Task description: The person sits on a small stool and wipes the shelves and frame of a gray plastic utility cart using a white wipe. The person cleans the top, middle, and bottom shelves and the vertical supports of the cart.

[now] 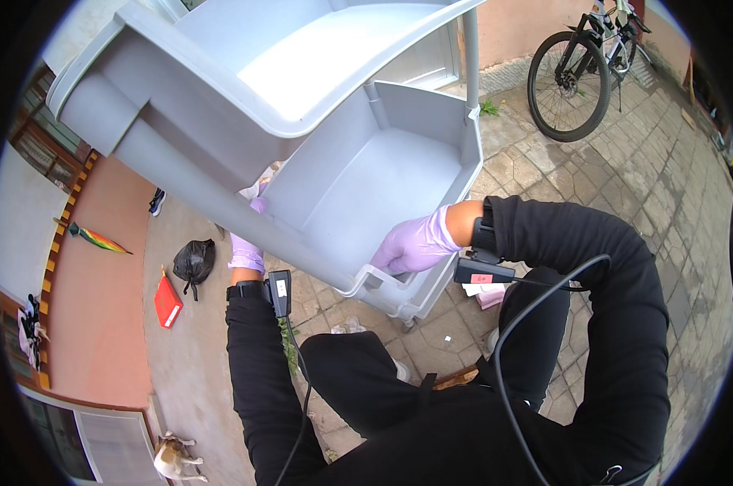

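Note:
A grey plastic utility cart (395, 170) with two deep trays is tilted before me, its upper tray (318, 24) toward the top of the view. My left hand (246, 253), in a lavender glove, reaches behind the cart's long side; its fingers are largely hidden, and lavender and pale white material shows above the side. My right hand (407, 243), also gloved, has curled fingers on the lower tray's near corner, beside a moulded cutout. Small black devices with cables are strapped at both wrists. Pink and white material (488, 296) lies on the paving beside the right wrist.
A bicycle (569, 85) stands at the back right on the paving (625, 186). On the left ground are a black bag (193, 263), a red flat object (166, 300), shoes (157, 202) and a dog (176, 458). A rainbow umbrella (99, 237) is by the wall.

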Available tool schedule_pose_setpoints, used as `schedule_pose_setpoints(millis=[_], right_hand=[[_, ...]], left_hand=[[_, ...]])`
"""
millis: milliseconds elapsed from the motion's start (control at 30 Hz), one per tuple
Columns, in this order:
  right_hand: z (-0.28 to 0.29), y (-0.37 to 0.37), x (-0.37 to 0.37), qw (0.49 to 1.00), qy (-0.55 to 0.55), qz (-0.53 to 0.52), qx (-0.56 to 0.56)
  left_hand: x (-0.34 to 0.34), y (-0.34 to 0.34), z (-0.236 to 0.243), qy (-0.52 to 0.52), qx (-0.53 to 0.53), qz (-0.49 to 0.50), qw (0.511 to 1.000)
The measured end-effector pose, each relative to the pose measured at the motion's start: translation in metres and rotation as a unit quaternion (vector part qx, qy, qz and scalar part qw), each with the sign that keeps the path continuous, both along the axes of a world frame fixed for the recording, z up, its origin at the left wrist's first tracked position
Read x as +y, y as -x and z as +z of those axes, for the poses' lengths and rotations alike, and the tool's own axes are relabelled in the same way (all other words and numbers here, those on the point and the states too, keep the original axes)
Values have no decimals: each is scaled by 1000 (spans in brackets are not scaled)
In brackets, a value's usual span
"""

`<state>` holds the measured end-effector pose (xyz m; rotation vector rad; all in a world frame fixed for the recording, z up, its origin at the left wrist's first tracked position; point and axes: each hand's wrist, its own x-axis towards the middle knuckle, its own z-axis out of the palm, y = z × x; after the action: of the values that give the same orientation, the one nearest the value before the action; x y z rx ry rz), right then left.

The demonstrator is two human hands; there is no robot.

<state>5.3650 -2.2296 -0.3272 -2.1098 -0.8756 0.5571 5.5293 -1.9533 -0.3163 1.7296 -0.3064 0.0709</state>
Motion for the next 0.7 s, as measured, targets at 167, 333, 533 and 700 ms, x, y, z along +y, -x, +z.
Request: schedule_pose_setpoints(millis=[167,333,533,700], right_hand=[[24,18,-44,969,185,-125,-109],[15,35,-15,992,48,-56,-103],[18,3,-26,946,255,-129,-149],[50,-20,-16,947,163,-194,-197]], left_hand=[[-8,13,11,21,46,51,997],[-5,12,10,68,47,-1,997],[8,-9,-7,26,12,-14,999],[17,-40,-21,-140,-104,-5,985]])
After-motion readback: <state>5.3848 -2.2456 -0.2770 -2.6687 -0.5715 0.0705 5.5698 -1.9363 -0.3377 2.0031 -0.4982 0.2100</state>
